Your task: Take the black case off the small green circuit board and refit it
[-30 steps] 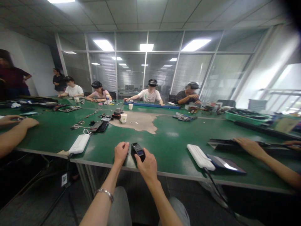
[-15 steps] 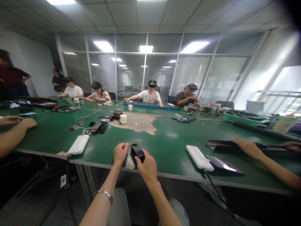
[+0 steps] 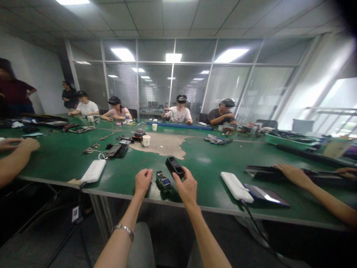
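Note:
A black plastic device cover (image 3: 174,166), with openings in its face, is in my right hand (image 3: 187,187), raised a little off the green table. Below and left of it, a small green circuit board with a dark screen (image 3: 163,181) lies bare on the tabletop. My left hand (image 3: 143,181) rests on the table just left of the board, apart from it. Its fingers are curled closed, and whatever they may hold is hidden.
White power banks lie to the left (image 3: 93,171) and right (image 3: 237,187), the right one beside a dark tablet (image 3: 266,195). A paper cup (image 3: 146,140) stands ahead. Co-workers' hands are at the far left (image 3: 26,144) and on a black rail (image 3: 259,172) at right.
My right hand has lifted the black cover off the circuit board and moved it right and forward, exposing the board. My left hand has stayed in place.

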Motion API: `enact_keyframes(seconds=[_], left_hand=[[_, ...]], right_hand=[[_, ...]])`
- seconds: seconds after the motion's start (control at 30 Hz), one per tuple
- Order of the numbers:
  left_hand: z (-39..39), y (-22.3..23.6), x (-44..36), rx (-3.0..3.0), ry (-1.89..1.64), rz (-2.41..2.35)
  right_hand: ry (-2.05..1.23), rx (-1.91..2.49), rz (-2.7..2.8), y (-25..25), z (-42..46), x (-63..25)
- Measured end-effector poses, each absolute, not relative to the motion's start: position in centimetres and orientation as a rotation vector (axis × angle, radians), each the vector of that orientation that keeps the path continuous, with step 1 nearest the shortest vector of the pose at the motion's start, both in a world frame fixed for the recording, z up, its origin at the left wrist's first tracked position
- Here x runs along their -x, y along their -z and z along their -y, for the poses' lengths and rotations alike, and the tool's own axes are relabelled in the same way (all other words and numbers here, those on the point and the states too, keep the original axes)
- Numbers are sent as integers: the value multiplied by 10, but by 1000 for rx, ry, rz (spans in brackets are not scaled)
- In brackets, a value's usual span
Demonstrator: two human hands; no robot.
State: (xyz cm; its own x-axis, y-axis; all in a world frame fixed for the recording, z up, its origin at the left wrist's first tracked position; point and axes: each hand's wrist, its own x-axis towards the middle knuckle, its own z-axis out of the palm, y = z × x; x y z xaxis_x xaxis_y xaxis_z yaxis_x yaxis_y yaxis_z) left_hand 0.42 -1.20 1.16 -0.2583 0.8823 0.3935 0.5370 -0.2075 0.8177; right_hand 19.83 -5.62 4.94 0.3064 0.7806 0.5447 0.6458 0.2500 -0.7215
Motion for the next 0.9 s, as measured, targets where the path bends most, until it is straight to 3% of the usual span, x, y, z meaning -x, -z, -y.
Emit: enact_keyframes(seconds=[0.27,0.9], left_hand=[[12,-12,-4,-1663,-1452,-1721],[10,-6,-3,-1674,-1446,-1693]], right_hand=[[-89,1607,1491,-9,50,-208],[39,1491,1537,8,49,-210]])
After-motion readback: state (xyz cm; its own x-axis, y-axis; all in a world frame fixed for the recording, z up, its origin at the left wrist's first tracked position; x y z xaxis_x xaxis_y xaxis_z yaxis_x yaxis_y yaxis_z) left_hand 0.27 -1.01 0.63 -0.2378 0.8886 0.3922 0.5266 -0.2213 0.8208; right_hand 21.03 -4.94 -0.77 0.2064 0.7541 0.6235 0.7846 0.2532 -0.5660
